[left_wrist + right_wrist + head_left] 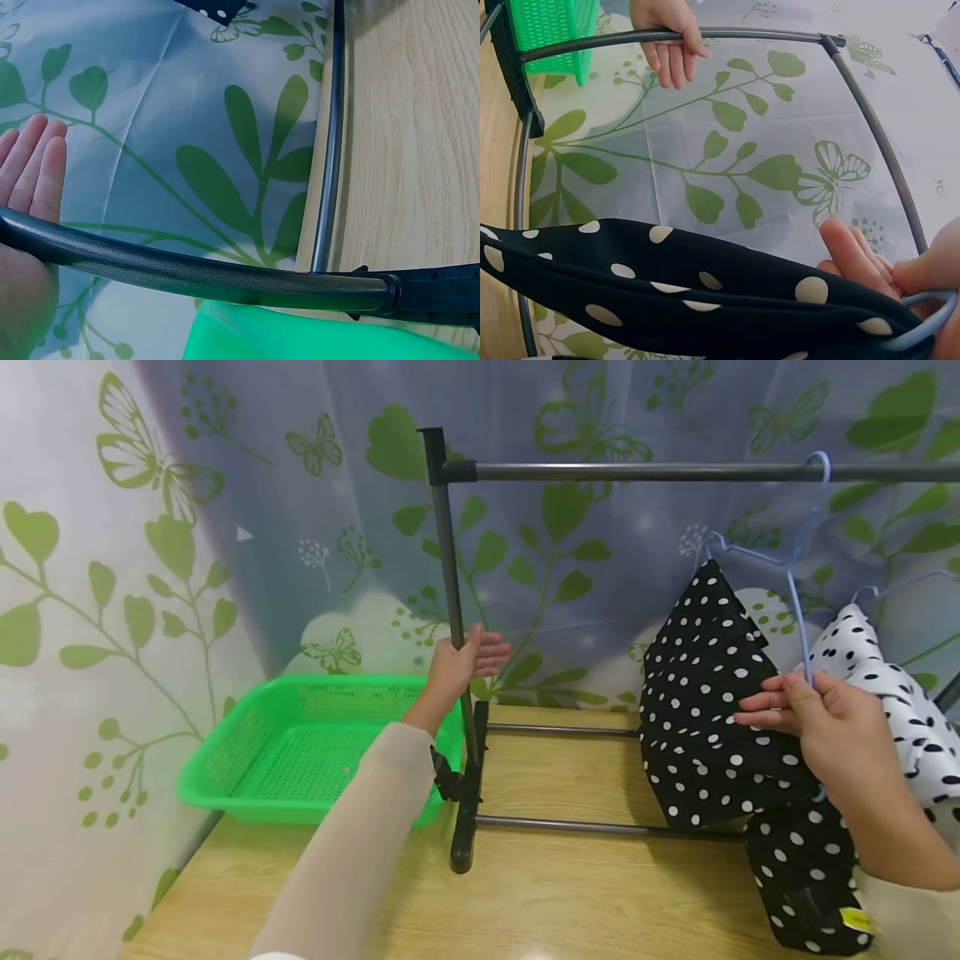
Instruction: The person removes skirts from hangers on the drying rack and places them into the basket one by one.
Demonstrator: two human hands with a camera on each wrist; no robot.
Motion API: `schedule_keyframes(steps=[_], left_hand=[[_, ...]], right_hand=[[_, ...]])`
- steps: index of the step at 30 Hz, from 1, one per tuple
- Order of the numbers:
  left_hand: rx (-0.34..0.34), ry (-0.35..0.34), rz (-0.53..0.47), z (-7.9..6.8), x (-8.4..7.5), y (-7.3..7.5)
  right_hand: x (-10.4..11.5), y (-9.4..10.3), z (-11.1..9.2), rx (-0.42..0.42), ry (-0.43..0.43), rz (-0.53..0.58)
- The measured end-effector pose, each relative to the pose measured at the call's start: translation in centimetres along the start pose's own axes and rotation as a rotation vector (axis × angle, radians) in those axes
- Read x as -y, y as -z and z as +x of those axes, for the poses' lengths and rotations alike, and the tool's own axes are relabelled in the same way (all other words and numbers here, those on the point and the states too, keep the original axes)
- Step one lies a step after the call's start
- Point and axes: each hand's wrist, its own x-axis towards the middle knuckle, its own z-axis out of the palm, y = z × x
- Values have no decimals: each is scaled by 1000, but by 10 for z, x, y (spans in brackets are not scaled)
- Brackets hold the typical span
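My left hand (467,662) is behind the upright pole (450,568) of a dark metal clothes rack, palm against it and fingers straight. The left wrist view shows the pole (187,277) crossing that palm. At the right, my right hand (843,727) holds the lower arm of a light blue clothes hanger (797,602) between thumb and fingers. The hanger's hook sits over the rack's top bar (637,472). From it hangs a black garment with white polka dots (697,693); in the right wrist view the garment (652,285) stretches below the fingers.
A green plastic basket (300,810) stands left of the rack on the wooden table (570,893). Behind the right hand, a white garment with black dots (918,718) hangs on another hanger. Two low bars (562,730) join the rack's base. A leaf-patterned curtain (337,527) forms the backdrop.
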Motion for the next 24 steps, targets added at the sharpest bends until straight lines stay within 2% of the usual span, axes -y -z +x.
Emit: schedule_keyframes(steps=[7, 14, 24], left_hand=[[-3, -5, 6, -2, 1, 4], [0, 11, 5, -1, 3, 2], [5, -9, 5, 1, 4, 1]], right_hand=[[4, -4, 1, 19, 85, 262], [6, -6, -5, 28, 125, 282], [10, -9, -10, 43, 207, 368]])
